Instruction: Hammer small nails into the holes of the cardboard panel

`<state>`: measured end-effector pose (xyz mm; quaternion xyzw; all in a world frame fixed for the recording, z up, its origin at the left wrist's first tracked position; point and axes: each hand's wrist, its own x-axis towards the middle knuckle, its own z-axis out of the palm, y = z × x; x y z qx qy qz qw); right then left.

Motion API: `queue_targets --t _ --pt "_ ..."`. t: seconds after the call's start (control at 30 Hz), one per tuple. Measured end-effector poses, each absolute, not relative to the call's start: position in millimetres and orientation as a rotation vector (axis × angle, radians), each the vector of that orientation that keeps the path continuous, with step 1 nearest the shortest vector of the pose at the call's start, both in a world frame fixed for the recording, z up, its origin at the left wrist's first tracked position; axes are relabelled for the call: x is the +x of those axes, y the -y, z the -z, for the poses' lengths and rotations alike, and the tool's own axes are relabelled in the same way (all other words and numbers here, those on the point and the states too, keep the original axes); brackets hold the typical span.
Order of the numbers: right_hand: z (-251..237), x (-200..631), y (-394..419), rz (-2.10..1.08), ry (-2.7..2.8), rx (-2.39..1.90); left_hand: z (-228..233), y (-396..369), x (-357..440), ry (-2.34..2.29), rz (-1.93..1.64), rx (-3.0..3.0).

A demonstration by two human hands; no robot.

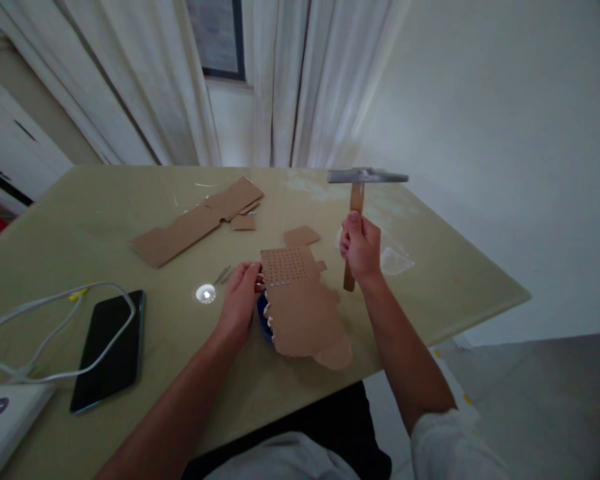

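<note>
In my right hand (363, 247) I grip a hammer (358, 193) by its wooden handle, upright, its metal head raised above the table and slightly blurred. My left hand (239, 293) is closed at the left edge of a torn piece of cardboard (303, 313), thumb near its upper corner; some fingertips are hidden. Rows of small holes cover the upper part of this cardboard, with a line of shiny nail heads below them. A dark blue object (263, 317) shows partly from beneath its left side. Several thin nails (223, 274) lie beyond my left hand.
A small round shiny dish (205, 293) sits left of my left hand. Farther back lie cardboard strips (195, 227) and a cardboard scrap (301, 235). Clear plastic (395, 261) is by my right hand. At left are a black tablet (111, 347), white cable and white box (15, 420).
</note>
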<state>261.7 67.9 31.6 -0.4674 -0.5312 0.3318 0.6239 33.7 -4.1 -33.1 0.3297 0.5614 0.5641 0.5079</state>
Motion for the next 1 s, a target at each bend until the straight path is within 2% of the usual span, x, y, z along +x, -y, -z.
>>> queue_targets --t 0.23,0.5,1.0 --pt "-12 270 -55 -0.688 1.071 -0.993 21 18 44 -1.253 -1.21 0.692" --pt "-11 280 -51 -0.633 1.06 -0.958 10 23 38 -1.206 -0.977 0.701" --pt "-9 282 -52 -0.686 1.019 -0.893 7 23 38 -1.26 -0.977 0.642"
